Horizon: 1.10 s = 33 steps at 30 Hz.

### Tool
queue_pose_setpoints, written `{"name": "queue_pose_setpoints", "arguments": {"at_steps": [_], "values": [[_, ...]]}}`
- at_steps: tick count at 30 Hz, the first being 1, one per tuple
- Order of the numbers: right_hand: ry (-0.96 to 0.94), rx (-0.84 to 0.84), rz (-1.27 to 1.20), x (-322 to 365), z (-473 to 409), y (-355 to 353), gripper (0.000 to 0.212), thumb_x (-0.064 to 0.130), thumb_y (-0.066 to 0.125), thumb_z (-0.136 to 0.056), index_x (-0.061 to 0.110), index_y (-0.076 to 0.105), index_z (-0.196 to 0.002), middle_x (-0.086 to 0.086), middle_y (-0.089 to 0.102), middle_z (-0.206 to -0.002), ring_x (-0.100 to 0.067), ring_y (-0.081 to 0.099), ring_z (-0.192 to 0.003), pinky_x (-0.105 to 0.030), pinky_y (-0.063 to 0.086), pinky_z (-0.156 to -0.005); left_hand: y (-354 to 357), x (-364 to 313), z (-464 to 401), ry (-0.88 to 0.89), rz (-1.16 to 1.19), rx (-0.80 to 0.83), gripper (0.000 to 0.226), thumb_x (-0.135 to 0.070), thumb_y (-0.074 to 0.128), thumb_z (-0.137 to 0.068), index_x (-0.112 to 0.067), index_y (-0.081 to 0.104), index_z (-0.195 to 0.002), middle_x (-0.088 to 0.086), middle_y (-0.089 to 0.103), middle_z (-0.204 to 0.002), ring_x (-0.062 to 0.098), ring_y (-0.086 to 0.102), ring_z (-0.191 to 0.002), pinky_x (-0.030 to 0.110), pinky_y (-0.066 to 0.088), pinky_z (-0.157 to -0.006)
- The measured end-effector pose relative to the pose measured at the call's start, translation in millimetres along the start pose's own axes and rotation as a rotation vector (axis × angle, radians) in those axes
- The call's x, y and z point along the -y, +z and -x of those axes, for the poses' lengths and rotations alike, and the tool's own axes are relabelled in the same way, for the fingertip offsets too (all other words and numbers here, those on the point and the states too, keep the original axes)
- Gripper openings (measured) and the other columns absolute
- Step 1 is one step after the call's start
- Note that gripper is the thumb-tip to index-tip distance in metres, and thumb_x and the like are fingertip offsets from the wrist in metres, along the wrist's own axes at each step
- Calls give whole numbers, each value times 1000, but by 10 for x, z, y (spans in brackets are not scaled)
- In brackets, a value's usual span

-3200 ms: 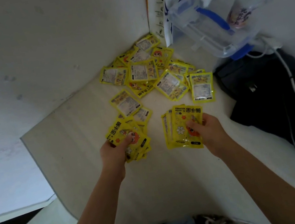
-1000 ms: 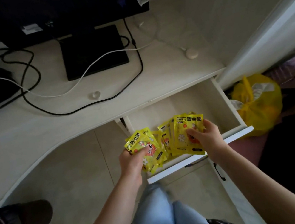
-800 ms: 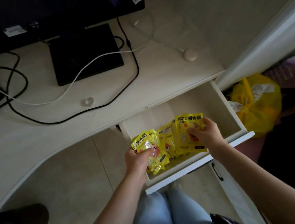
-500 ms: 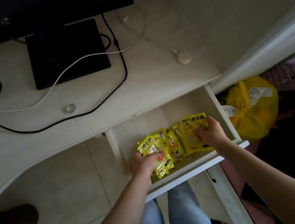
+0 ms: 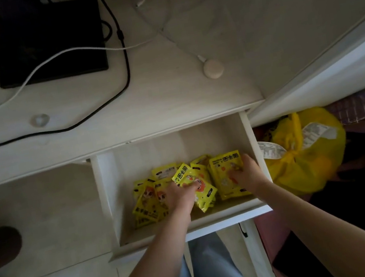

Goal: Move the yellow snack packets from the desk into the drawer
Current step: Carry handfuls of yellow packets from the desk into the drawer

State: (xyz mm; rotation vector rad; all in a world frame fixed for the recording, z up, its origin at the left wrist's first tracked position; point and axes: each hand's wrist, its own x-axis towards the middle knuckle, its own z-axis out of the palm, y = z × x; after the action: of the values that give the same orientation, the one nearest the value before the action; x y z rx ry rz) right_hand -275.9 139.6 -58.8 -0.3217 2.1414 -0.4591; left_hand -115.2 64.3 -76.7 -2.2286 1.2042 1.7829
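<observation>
Reaching down into the open drawer (image 5: pixel 251 140), both hands sit on the yellow snack packets (image 5: pixel 148 200) piled inside it. The left hand (image 5: pixel 181 193) curls its grip around 1 bunch of packets in the middle. The right hand (image 5: pixel 247 174) holds another bunch by the drawer's right wall, fingers bent over the top packet. Above, the desk (image 5: pixel 169 96) carries a black stand (image 5: pixel 47 40), cables and a small round puck (image 5: pixel 213 69). A yellow bag (image 5: pixel 302 161) sits right of the drawer.
</observation>
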Motion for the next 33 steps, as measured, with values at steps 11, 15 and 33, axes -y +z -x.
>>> {"name": "queue_pose_setpoints", "arguments": {"at_steps": [11, 15, 33], "values": [[-52, 52, 301, -64, 107, -114, 45, 13, 55, -92, 3, 37, -132, -19, 55, -124, -34, 56, -112, -35, 46, -84, -131, 147, 166, 249, -314, 16, 59, -17, 72, -84, -10, 48, -136, 6, 59, -131, 20, 58, -117, 25, 46, -88], [-133, 47, 329, 8, 247, -185, 47, 16, 58, -89, 5, 41, -130, -16, 55, -124, -32, 55, -112, -36, 46, -87, -300, 122, 288, 298, -294, -13, 48, -13, 69, -85, -11, 54, -131, 5, 65, -121, 17, 61, -108, 24, 46, -87], [-765, 258, 697, 774, 1178, 614, 41, 18, 50, -92, 13, 45, -132, -9, 58, -128, -27, 56, -117, -34, 46, -92, -1501, 999, 989, 399, -16, -446, 17, -15, 57, -91, -17, 66, -105, -5, 65, -88, 13, 61, -84, 21, 44, -70]]}}
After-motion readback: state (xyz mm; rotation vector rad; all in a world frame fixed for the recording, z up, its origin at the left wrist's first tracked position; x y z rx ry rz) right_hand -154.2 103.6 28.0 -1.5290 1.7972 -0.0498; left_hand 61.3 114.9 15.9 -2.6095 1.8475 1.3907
